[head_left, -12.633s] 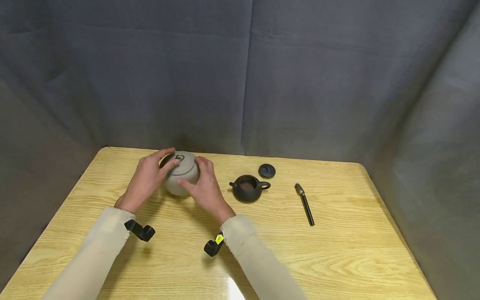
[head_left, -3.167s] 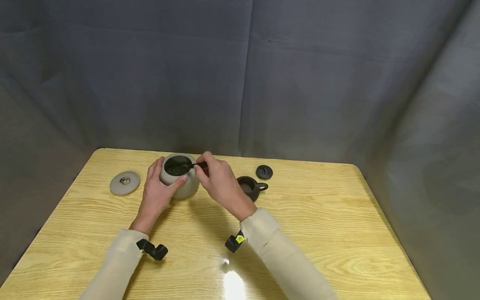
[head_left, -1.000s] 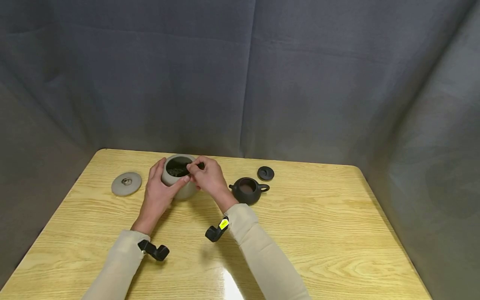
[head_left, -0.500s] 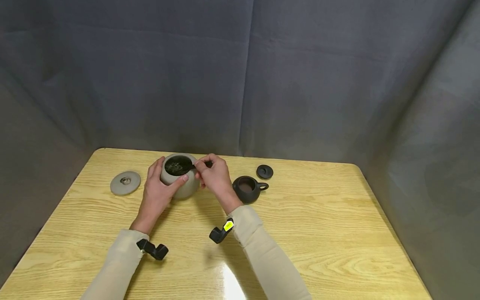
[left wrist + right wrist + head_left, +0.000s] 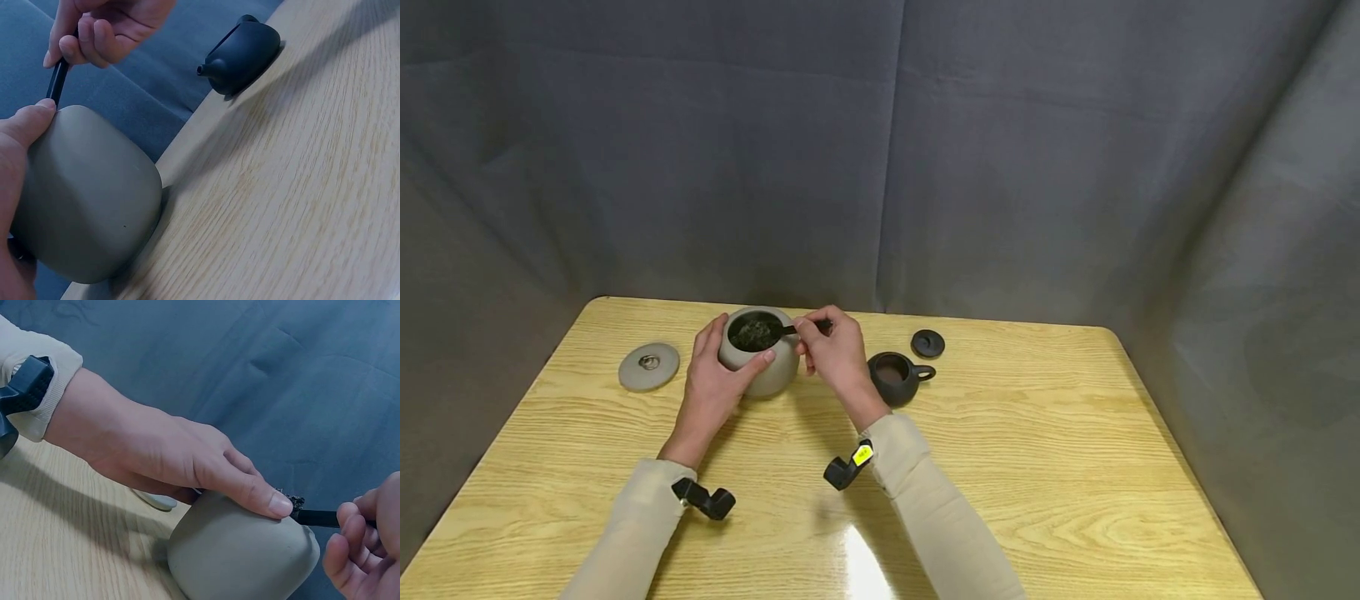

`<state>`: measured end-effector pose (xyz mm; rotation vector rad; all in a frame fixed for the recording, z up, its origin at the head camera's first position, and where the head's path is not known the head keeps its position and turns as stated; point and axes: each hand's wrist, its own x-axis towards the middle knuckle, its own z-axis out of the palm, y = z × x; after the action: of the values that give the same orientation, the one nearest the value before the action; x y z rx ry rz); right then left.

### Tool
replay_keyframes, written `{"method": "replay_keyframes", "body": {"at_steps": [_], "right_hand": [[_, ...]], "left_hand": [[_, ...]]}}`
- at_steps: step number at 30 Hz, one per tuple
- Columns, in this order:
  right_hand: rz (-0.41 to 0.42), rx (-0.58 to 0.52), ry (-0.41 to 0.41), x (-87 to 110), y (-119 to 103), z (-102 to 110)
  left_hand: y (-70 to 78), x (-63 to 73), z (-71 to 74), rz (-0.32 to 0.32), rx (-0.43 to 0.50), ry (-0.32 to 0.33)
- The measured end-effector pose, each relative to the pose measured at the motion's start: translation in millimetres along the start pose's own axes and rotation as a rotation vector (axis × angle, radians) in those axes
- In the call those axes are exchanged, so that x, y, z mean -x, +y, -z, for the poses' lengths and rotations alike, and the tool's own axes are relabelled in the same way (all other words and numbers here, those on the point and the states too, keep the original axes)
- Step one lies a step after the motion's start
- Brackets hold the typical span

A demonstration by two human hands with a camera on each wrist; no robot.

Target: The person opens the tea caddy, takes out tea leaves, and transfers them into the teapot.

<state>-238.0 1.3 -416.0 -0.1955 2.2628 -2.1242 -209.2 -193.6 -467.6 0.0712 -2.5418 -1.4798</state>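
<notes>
My left hand (image 5: 713, 377) grips a round grey jar (image 5: 772, 377) from its left side, thumb over the front rim. Dark, dry tea leaves (image 5: 752, 333) show inside the jar's mouth. My right hand (image 5: 838, 350) pinches the black handle of a tea scoop (image 5: 787, 331), which reaches over the jar's right rim. In the right wrist view, a small heap of dark leaves (image 5: 299, 501) sits at the scoop's head, beside my left thumb. The head itself is mostly hidden. A dark teapot (image 5: 895, 392) stands uncovered just right of my right hand, its spout hidden in the head view.
The jar's grey lid (image 5: 649, 367), with a ring on top, lies left of the jar. A small black teapot lid (image 5: 928, 343) lies behind the teapot. Grey curtains (image 5: 1037, 167) enclose the wooden table (image 5: 1075, 467) at the back and sides.
Since the earliest frame, the jar lid has moved to the table's left and the scoop into my right hand. Over the last second, that hand has drawn slightly right, showing more of the scoop.
</notes>
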Motion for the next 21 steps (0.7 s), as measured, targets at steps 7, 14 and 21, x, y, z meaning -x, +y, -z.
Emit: {"method": "replay_keyframes", "body": {"at_steps": [7,14,21], "right_hand": [[0.032,-0.02,0.009,1.5,-6.5,3.7],[0.034,-0.051,0.022,5.7,-16.2,8.4],[0.047,-0.08,0.043,10.9,-22.8,17.4]], "left_hand": [[0.8,-0.4,0.6,-0.003,0.002,0.0],[1.0,0.4,1.1,-0.004,0.006,-0.01],[0.9,1.2,1.5,-0.006,0.004,-0.005]]}}
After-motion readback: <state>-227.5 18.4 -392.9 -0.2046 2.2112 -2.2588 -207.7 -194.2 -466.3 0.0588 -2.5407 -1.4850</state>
